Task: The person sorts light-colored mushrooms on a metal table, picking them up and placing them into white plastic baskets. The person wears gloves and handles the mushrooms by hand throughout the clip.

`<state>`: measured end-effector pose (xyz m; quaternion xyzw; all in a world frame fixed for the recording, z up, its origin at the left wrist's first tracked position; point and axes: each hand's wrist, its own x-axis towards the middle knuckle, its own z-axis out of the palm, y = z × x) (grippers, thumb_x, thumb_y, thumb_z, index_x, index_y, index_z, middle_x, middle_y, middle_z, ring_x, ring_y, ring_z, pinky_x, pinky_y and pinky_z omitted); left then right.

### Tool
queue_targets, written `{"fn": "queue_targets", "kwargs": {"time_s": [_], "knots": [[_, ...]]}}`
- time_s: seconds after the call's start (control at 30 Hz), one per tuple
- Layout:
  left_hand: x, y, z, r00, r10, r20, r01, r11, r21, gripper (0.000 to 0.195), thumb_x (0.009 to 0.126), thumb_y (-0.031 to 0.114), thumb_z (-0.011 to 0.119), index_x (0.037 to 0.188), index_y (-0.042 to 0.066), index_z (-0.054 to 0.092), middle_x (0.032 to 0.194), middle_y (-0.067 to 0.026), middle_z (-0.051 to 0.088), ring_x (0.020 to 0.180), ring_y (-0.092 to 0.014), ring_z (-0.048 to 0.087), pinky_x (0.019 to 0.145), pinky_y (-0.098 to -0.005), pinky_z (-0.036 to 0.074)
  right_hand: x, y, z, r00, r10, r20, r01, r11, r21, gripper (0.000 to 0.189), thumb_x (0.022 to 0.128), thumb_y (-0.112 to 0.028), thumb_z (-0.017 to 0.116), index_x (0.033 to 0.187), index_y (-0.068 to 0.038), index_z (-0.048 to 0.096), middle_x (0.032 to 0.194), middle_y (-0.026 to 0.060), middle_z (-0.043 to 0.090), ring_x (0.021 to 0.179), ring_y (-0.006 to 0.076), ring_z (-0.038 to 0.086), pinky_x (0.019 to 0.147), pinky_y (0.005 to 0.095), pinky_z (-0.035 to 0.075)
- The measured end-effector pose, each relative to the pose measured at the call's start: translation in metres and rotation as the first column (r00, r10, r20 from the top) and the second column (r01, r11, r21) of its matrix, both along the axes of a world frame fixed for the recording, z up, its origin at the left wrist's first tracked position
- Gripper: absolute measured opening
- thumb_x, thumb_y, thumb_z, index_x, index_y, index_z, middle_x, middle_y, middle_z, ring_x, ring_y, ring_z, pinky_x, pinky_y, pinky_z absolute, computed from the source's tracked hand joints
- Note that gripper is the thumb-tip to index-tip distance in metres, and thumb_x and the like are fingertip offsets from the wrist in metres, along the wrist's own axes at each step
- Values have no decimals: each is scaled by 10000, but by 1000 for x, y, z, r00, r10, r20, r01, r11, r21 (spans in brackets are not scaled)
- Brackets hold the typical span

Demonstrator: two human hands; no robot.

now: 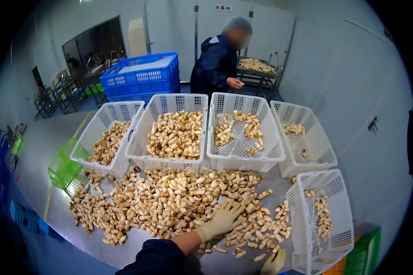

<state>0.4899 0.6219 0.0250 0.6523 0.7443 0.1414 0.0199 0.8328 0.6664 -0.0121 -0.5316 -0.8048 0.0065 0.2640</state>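
A wide heap of stubby, pale, brown-patched pieces (179, 199) that look like mushrooms lies on a metal table (206, 262). My left hand (223, 220), in a cream glove, rests palm down on the heap's right part with its fingers spread. Low at the right, my gloved right hand (274, 263) is by the table's near edge, close to a few loose pieces. The picture's bottom edge cuts it off, and whether it holds anything is unclear. Just right of it stands a white perforated crate (297, 220) with some pieces inside.
Behind the heap stand a left crate (89, 161), a fuller crate (165, 163), a third crate (244, 161) and a sparsely filled crate (308, 166). A green basket (60, 168) sits at the left. Beyond are stacked blue crates (141, 77) and a person (213, 65) near a loaded cart (256, 73).
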Motion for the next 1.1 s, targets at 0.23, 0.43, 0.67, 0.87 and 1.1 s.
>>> {"fn": "queue_targets", "kwargs": {"time_s": [0.23,0.43,0.67,0.87,1.1], "knots": [[-67,-25,92,968,60,244,-164,887,431,285,908,160,633,1155,22,604,981,-168,643,948,-342,637,859,-454,529,-10,-5,10,999,-9,-34,9,1000,12,365,1006,-243,562,1241,22,651,1216,256,663,1139,414,618,1023,478,481],[-189,24,132,875,483,-27,-438,814,382,569,933,393,656,1394,73,564,1515,-213,458,1412,-469,381,1166,-535,312,2,5,-19,998,-22,-55,21,1000,-19,337,893,-73,604,1195,75,627,1211,278,637,1155,463,582,1036,512,453],[-188,67,88,867,472,-159,-458,881,116,373,911,411,665,936,45,734,1193,-154,671,1262,-402,519,1139,-523,314,3,13,-18,994,-1,-106,2,1000,11,341,884,-116,634,1173,64,650,1217,258,650,1170,449,588,1035,524,454],[-96,73,86,911,299,284,-400,809,431,285,880,263,700,1031,21,694,1185,-208,657,1227,-434,522,1126,-515,336,12,14,-11,996,-73,-48,70,995,-67,359,886,-129,650,1211,24,649,1250,229,644,1195,423,586,1031,512,455],[49,98,-9,984,-124,125,116,991,72,649,932,358,623,1458,17,455,1424,-212,537,1299,-385,487,1134,-470,360,3,12,-15,998,-49,-48,46,997,-54,372,885,-130,653,1229,11,643,1274,214,636,1210,424,578,1028,517,448]]}}
